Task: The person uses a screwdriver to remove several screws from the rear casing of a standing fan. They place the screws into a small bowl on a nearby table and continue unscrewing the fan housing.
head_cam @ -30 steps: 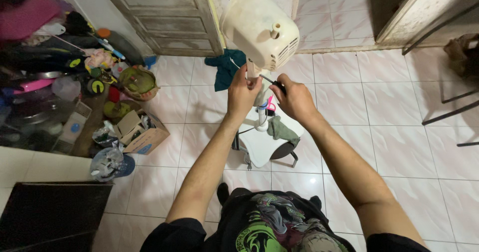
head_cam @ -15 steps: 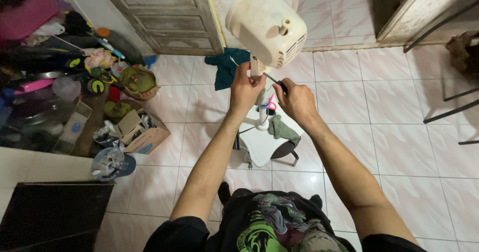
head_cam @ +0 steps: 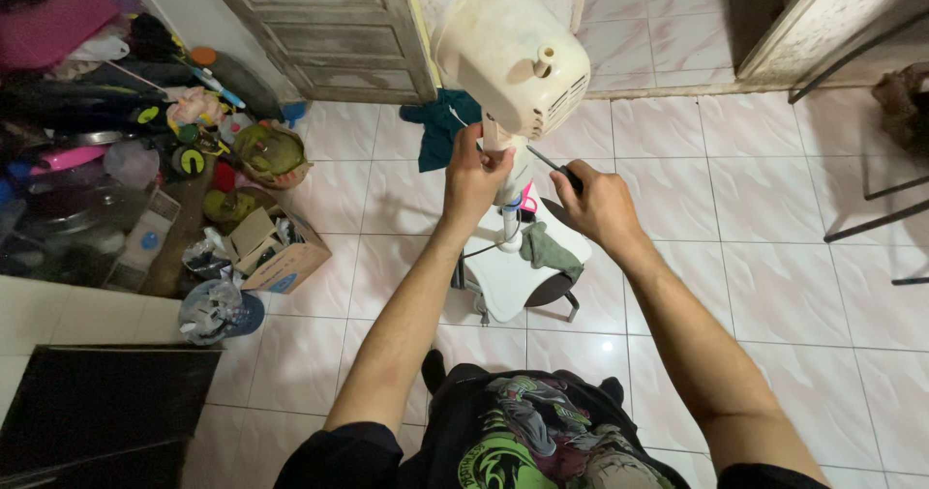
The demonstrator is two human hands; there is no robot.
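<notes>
1. The fan [head_cam: 511,49], a cream motor housing on a thin pole, stands on the tiled floor [head_cam: 774,286] straight ahead of the person, its head tilted towards the camera.
2. The left hand [head_cam: 474,175] is closed around the neck of the fan just under the housing, fingers wrapped on it.
3. The right hand [head_cam: 598,204] is closed in a fist on the handle of a screwdriver [head_cam: 554,166]; its dark shaft points up and left towards the underside of the housing. Whether the tip touches the fan I cannot tell.
4. The pole runs down to a white base [head_cam: 508,281], which sits over a small dark stool [head_cam: 552,291]. A green rag [head_cam: 547,250] lies on the base beside the pole.
5. A teal cloth [head_cam: 440,131] lies on the floor behind the fan, near a wooden door [head_cam: 329,25].
6. To the left, well apart from the hands, stands an open cardboard box [head_cam: 281,252] among piled clutter.
7. A dark slab [head_cam: 87,412] fills the lower left corner.
</notes>
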